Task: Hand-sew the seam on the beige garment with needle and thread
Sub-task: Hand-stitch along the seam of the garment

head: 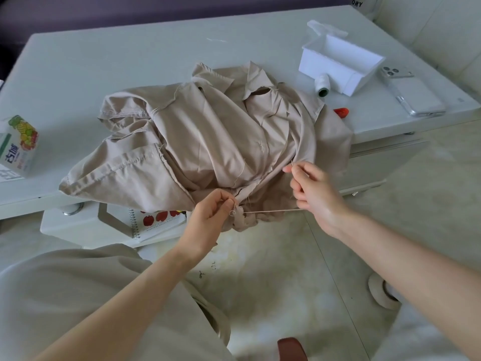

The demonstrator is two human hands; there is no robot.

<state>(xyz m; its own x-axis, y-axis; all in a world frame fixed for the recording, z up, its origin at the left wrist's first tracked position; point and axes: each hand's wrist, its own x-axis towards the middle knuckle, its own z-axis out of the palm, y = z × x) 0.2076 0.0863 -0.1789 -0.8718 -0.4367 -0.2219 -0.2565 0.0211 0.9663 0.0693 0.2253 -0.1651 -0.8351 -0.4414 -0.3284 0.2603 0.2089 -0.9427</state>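
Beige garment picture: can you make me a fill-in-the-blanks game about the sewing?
The left hand pinches the beige ____.
The right hand pinches a ____.
A taut ____ runs between both hands.
The thread spool lies beside a white ____.
Missing words: garment; needle; thread; box.
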